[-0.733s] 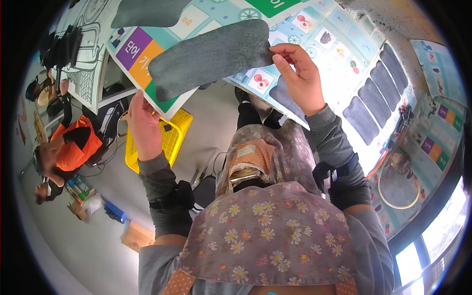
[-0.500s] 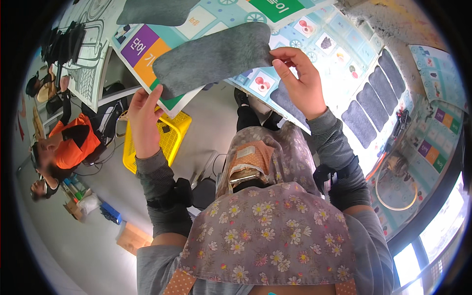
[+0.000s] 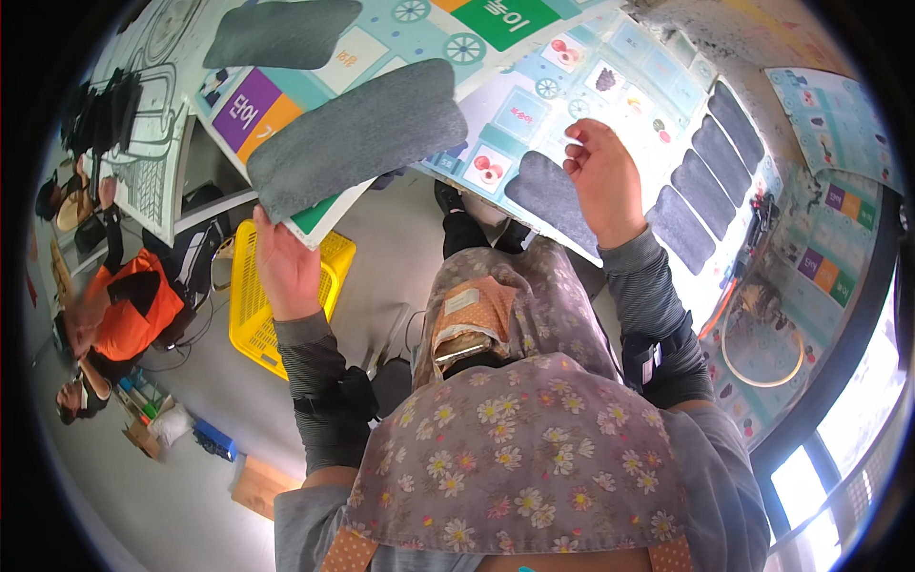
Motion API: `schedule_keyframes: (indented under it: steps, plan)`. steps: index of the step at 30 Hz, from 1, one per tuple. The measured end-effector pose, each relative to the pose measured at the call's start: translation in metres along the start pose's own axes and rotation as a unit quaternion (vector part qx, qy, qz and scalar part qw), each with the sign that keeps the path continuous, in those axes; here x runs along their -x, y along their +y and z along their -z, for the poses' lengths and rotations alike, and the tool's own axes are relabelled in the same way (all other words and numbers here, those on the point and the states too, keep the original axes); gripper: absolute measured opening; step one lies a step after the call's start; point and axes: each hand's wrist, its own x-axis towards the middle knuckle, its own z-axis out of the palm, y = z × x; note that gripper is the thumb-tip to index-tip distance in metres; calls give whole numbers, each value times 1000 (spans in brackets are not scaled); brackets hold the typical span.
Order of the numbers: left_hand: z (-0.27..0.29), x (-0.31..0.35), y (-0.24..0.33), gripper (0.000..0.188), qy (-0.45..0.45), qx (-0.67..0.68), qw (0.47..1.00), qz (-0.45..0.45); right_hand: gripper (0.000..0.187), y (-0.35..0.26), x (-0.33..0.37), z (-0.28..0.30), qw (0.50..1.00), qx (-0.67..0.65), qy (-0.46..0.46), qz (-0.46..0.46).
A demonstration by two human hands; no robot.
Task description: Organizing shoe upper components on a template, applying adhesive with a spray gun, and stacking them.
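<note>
A dark grey fabric pad point(image 3: 357, 138) with rounded, notched ends lies over or just above a printed board point(image 3: 315, 214) with purple, orange and green blocks. At the pad's near left corner is my left hand point(image 3: 289, 272), closed on its edge, some fingers hidden. My right hand point(image 3: 608, 186) is off that pad, raised with loosely bent fingers and nothing visible in them. It hovers beside another grey pad point(image 3: 551, 200) on the printed sheet point(image 3: 491, 143) to the right. Several similar pads point(image 3: 713, 181) form a row farther right.
One more grey pad point(image 3: 281, 35) rests on the board at the far left. Below the board, a yellow plastic basket point(image 3: 250, 329) stands on the floor. A person in an orange vest point(image 3: 143, 296) is at the left. A pale hose point(image 3: 758, 384) loops at the right.
My right hand has let go of the held pad and moved right and lower, beside another pad. The held pad has shifted left and nearer with my left hand.
</note>
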Motion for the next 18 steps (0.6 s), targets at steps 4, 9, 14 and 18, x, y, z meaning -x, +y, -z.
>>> schedule_keyframes:
  steps: [4,9,14,18]
  plan:
    - [0,-6,-6,40,71,-17,994,-80,12,10,20,-14,990,140,-12,-22]
    - [-5,-8,-9,47,62,-85,984,-141,13,22,29,-17,984,168,-36,-44]
    - [-17,-3,-9,46,138,21,978,-154,12,21,32,13,978,205,14,-34]
    - [86,-5,-51,32,52,17,998,-15,13,15,36,54,964,254,81,-7]
